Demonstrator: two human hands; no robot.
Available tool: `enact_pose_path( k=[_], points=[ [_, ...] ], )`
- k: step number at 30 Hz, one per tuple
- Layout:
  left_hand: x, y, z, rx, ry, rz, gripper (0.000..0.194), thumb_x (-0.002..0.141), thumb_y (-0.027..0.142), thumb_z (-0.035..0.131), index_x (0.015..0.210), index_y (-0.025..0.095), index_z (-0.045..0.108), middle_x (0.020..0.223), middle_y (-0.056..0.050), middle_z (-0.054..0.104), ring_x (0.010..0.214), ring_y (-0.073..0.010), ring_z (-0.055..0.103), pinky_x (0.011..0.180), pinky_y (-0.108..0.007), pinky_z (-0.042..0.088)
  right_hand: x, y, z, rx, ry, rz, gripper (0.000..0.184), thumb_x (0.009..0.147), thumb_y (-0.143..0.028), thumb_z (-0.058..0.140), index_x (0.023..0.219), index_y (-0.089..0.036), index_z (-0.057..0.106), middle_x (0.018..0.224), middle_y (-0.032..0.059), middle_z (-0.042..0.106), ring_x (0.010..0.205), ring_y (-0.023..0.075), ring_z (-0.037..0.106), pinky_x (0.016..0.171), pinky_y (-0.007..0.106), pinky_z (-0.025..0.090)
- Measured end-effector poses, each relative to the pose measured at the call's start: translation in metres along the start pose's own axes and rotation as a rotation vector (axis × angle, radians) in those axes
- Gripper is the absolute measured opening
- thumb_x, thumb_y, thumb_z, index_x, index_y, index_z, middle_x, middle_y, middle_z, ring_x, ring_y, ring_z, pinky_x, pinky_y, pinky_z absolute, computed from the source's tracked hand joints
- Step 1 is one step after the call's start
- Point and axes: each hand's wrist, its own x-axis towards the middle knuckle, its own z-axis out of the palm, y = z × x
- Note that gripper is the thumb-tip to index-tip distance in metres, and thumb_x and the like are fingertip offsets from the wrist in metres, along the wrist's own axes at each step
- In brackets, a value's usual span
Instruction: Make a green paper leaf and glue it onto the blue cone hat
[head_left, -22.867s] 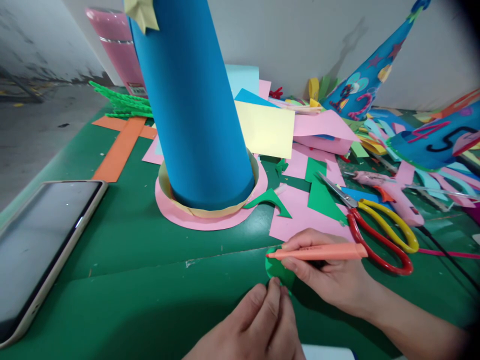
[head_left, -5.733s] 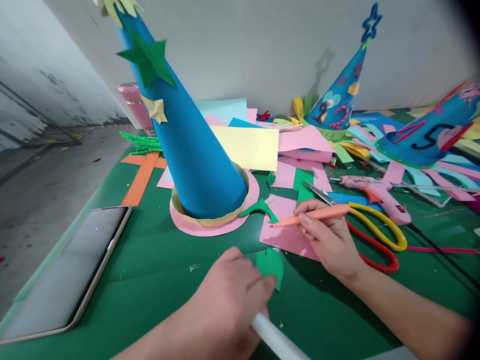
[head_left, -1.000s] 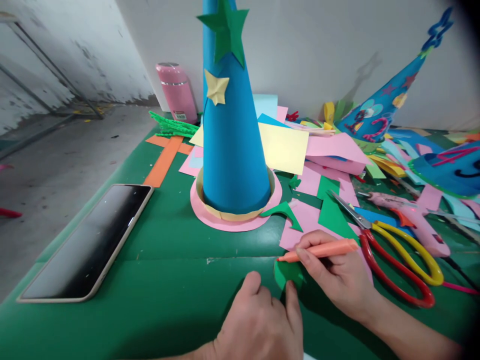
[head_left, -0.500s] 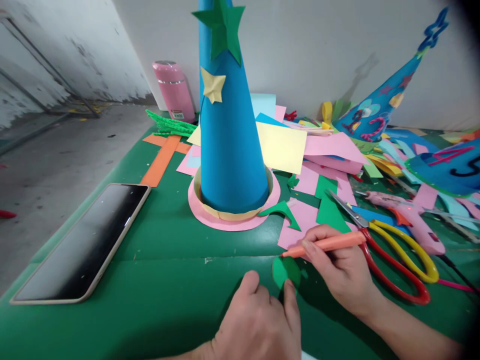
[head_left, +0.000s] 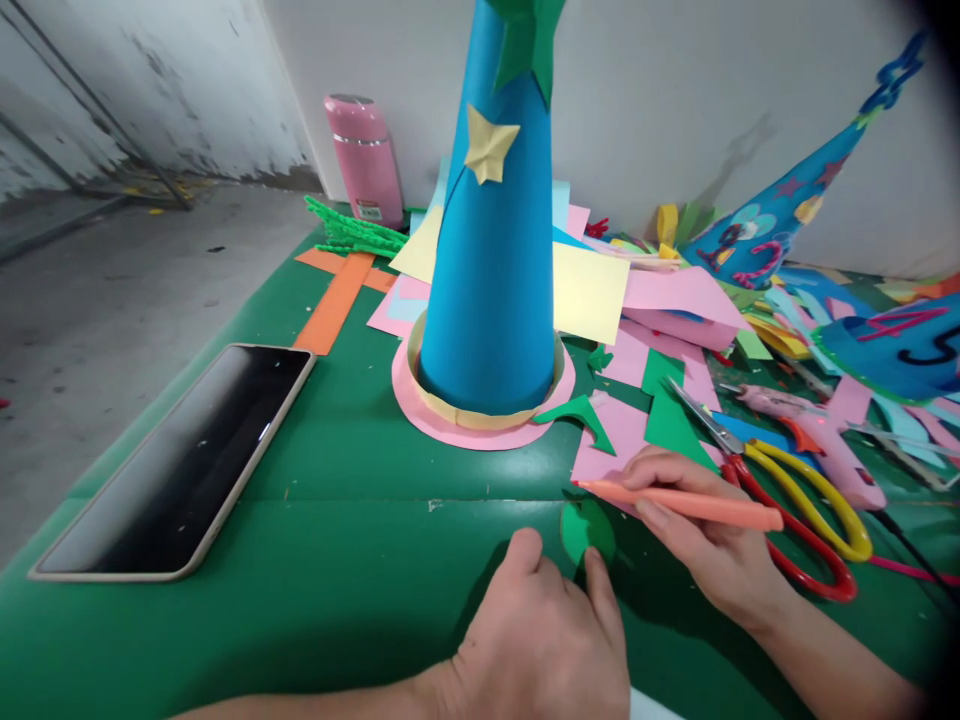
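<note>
Under a fingertip of my left hand [head_left: 551, 630], the lower edge of a small green paper circle [head_left: 583, 532] is held; the circle looks slightly tilted. The rest of that hand's fingers are curled. My right hand [head_left: 712, 530] grips an orange marker [head_left: 697, 502], its red tip pointing left just beyond the circle's upper edge. I cannot tell whether the tip touches anything. Behind my hands stands a blue paper cone hat [head_left: 491, 300] with a pink brim [head_left: 409, 405], a cream star [head_left: 491, 145] and a green star [head_left: 525, 50], whose top is cut off by the frame.
Red and yellow scissors [head_left: 817, 500] and a pink glue gun [head_left: 847, 445] lie at the right. Paper scraps [head_left: 611, 430] cover the back right, beside a decorated blue hat [head_left: 765, 225]. A phone [head_left: 180, 470] lies at left; a pink bottle [head_left: 365, 165] stands behind.
The marker's tip has moved off the green circle, and the marker now lies flatter in my right hand. The circle has tilted. The whole view has shifted slightly.
</note>
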Motion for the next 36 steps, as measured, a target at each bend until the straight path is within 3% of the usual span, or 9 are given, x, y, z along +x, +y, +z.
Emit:
enact_pose_path(
  k=[8,19,36],
  points=[
    [0.0005,0.0014,-0.0035,-0.068,-0.064,0.007,0.037,0.072,0.020,0.055,0.103,0.002,0.061,0.047,-0.008,0.061,0.040,-0.0193,0.052,0.056,-0.038,0.032,-0.0020,0.0019,0.0027,-0.023,-0.014,0.088,0.006,0.084,-0.024,0.053,0.082,-0.023,0.058,0.073,-0.0001,0.060,0.068,0.0138,0.056,0.057,0.023,0.045],
    [0.0031,-0.0004,-0.0055,-0.084,-0.081,0.011,0.036,0.072,0.019,0.051,0.103,0.002,0.061,0.046,-0.007,0.060,0.038,-0.0195,0.051,0.056,-0.038,0.032,-0.0014,0.0005,0.0056,-0.032,-0.071,0.119,0.006,0.084,-0.025,0.054,0.079,-0.024,0.058,0.072,-0.0017,0.059,0.068,0.0122,0.055,0.059,0.021,0.044],
    [0.0033,0.0000,-0.0036,-0.022,-0.042,0.017,0.037,0.069,0.018,0.051,0.100,0.006,0.064,0.043,-0.006,0.058,0.035,-0.0193,0.049,0.052,-0.036,0.035,-0.0029,0.0045,0.0044,-0.119,0.042,0.141,0.012,0.083,-0.028,0.054,0.076,-0.021,0.060,0.068,0.0004,0.060,0.064,0.0142,0.054,0.052,0.024,0.041]
  ],
)
